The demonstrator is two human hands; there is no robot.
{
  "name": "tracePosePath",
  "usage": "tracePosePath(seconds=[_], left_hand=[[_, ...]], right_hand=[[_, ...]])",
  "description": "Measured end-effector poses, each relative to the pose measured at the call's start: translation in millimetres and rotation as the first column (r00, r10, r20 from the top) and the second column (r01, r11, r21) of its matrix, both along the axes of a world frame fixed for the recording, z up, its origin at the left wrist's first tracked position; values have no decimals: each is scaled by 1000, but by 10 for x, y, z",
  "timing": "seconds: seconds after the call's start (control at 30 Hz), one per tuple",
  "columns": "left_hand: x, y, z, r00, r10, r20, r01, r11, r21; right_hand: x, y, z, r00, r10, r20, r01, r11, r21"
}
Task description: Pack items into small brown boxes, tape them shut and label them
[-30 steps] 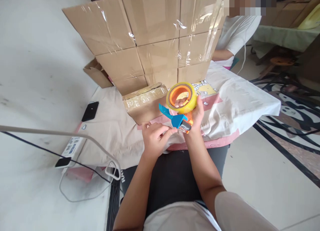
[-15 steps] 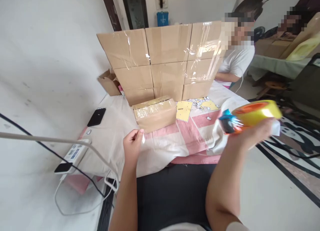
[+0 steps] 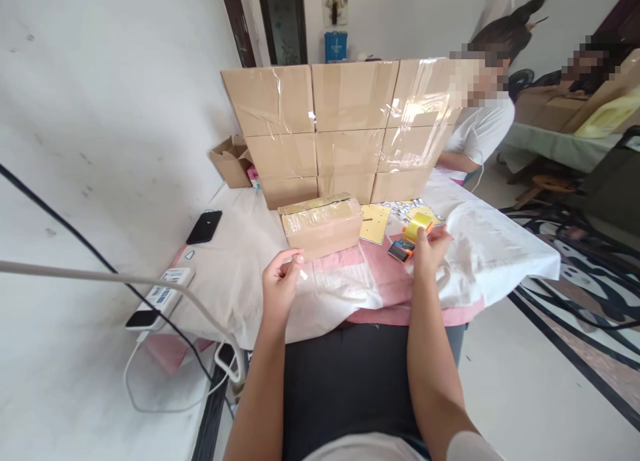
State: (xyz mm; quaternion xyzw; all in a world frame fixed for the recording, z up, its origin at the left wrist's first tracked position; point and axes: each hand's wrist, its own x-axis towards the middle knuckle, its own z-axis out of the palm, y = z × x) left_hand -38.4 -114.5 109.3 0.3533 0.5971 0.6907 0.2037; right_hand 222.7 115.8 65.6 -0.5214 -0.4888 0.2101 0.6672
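My left hand (image 3: 281, 281) is raised in front of the small cardboard box (image 3: 325, 229), thumb and forefinger closed on a small white scrap (image 3: 303, 274). The box stands on the table, its top edge covered with shiny clear tape. Over the pink part of the cloth is a tape dispenser (image 3: 419, 226) with a yellow roll and orange and blue parts. At its right side my right hand (image 3: 432, 249) has its thumb against the roll and its other fingers stretched away to the right, apart from the thumb.
A tall wall of taped cardboard boxes (image 3: 345, 151) rises behind. Yellow printed sheets (image 3: 375, 224) lie before it. At left are a black phone (image 3: 204, 228), a white power strip (image 3: 173, 289) and hanging cables. A person in a white shirt (image 3: 487, 128) sits at the far right.
My right hand has brought the tape dispenser down and leftward from the air onto the table, and its fingers have spread. My left hand keeps its pinch near the small box. The view has shifted slightly.
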Motion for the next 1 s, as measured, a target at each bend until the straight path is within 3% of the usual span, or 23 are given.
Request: tracePosePath(seconds=[0.07, 0.13, 0.17, 0.27, 0.33, 0.4, 0.47, 0.53, 0.6, 0.7, 0.77, 0.87, 0.93, 1.0], left_hand=[[2, -14, 11, 1000, -2, 15, 2, 1000, 2], [0, -24, 11, 1000, 9, 30, -10, 1000, 12], [-4, -28, 7, 999, 14, 36, -15, 1000, 13], [-22, -41, -10, 999, 16, 37, -17, 1000, 22], [-29, -49, -17, 999, 6, 35, -7, 999, 31], [-23, -50, -18, 1000, 0, 31, -1, 999, 42], [0, -44, -16, 1000, 13, 22, -15, 999, 50], [23, -36, -22, 1000, 21, -9, -20, 999, 35], [18, -39, -49, 996, 8, -91, -13, 999, -50], [-92, -65, -125, 972, 10, -236, -68, 969, -238], [-228, -61, -167, 950, 92, -297, -172, 952, -253], [-458, 65, -148, 896, 231, -380, -286, 954, -94], [-586, 239, -81, 873, 238, -426, -256, 967, 16], [-676, 445, -6, 865, 175, -469, -187, 982, 22]], right_hand=[[-122, -193, 175, 999, -18, -41, 21, 997, 68], [-348, -461, 363, 985, 173, -26, -169, 979, 114], [-493, -615, 448, 945, 326, 3, -324, 939, 113], [-960, -1084, 626, 714, 690, 113, -699, 711, 79], [-1211, -1326, 669, 556, 816, 154, -830, 555, 59], [-1367, -1470, 668, 478, 861, 171, -878, 476, 56], [-1428, -1523, 651, 473, 859, 195, -880, 472, 55], [-1410, -1513, 648, 509, 823, 252, -858, 509, 69], [-1329, -1460, 673, 604, 735, 308, -791, 600, 120], [-1119, -1315, 760, 771, 505, 388, -613, 754, 237], [-954, -1193, 834, 797, 385, 466, -544, 793, 275], [-775, -1030, 964, 727, 411, 550, -603, 765, 225], [-760, -953, 1068, 663, 526, 533, -691, 703, 167], [-851, -890, 1181, 579, 637, 509, -777, 620, 108]])
